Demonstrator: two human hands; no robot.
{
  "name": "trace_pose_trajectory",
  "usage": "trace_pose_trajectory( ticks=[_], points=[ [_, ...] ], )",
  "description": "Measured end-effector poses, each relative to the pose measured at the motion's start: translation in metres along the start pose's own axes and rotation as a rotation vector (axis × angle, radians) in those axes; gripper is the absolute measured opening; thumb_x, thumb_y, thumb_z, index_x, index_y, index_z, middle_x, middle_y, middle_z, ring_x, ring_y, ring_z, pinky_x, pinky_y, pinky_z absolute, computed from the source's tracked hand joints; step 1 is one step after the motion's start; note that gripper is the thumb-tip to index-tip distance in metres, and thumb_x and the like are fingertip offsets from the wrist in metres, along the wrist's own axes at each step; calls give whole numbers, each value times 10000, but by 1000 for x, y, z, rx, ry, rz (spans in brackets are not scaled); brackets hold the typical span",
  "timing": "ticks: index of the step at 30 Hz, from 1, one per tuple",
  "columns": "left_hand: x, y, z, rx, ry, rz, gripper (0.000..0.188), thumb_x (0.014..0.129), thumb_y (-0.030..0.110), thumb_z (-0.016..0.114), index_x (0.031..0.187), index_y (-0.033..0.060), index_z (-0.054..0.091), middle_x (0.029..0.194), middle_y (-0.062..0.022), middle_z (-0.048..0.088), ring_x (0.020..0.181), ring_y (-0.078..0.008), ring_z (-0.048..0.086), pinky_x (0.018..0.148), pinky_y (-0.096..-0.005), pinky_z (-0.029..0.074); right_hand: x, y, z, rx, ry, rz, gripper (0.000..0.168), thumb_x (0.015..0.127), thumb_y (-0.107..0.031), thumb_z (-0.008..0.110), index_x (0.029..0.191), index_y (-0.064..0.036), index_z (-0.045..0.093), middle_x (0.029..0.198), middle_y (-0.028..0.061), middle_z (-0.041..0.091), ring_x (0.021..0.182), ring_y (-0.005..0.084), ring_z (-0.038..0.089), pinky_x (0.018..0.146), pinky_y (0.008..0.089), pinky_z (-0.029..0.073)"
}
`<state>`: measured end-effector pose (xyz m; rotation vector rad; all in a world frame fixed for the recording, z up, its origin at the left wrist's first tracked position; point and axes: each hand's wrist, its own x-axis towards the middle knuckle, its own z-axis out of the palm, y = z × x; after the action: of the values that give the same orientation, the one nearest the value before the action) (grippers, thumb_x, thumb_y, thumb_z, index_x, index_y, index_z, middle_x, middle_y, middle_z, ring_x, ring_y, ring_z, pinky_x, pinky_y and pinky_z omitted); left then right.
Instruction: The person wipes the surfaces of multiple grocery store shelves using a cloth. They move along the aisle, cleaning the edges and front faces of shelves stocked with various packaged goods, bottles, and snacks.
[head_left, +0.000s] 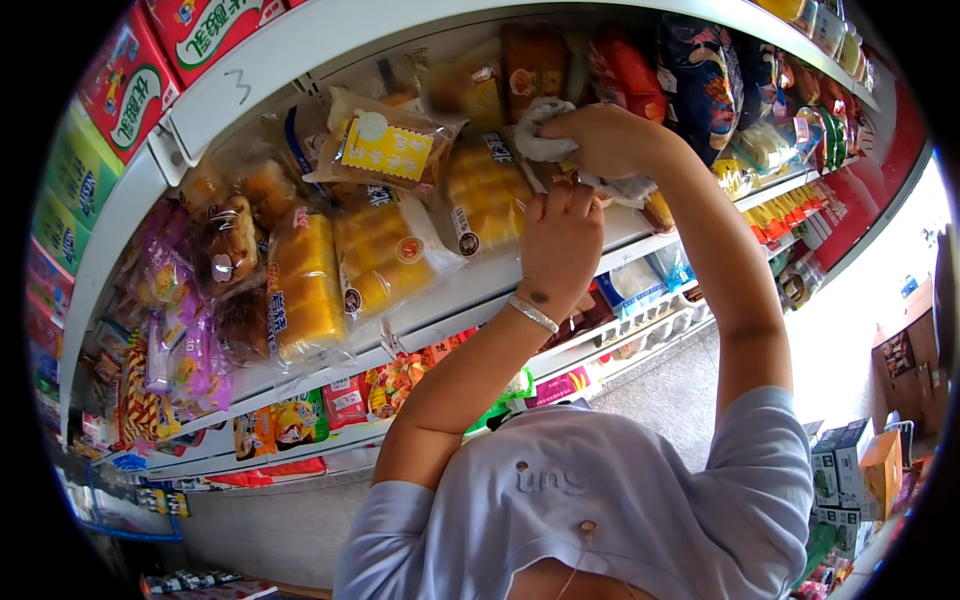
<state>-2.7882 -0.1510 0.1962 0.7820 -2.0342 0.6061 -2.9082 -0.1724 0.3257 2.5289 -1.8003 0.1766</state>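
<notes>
My right hand (619, 142) is closed around a crumpled grey-white cloth (544, 129) over a store shelf of packaged bread. Just below it, my left hand (564, 236), with a silver bangle on the wrist, has its fingers curled on a clear-wrapped package (559, 174). The cloth and my hands hide most of that package. To the left of my left hand stands a wrapped loaf of yellow bread (487, 191). A bread pack with a yellow label (386, 146) lies tilted on top of other packs.
More wrapped loaves (306, 281) and purple snack packs (191, 360) fill the shelf's left part. Dark blue bags (697, 86) stand at the right. The white upper shelf edge (300, 56) curves above my hands. Stacked cartons (844, 465) stand on the floor at lower right.
</notes>
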Motion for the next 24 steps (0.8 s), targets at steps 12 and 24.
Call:
trace_pose_trajectory(
  ticks=[12,24],
  points=[
    [-10,-2,-2,-237,8,139,214,780,100,649,992,76,626,967,-97,623,925,-298,563,836,-472,423,-87,-3,-10,121,39,-63,500,734,-135,612,1234,-146,608,1031,193,664,949,378,637,815,445,512],
    [-24,-15,-69,-31,-160,-119,339,800,218,673,1111,96,619,1232,-63,564,1251,-318,452,1073,-524,285,-108,-7,64,-23,312,-66,338,703,-173,648,1039,-137,626,1123,59,636,1110,313,565,862,432,482]
  ],
)
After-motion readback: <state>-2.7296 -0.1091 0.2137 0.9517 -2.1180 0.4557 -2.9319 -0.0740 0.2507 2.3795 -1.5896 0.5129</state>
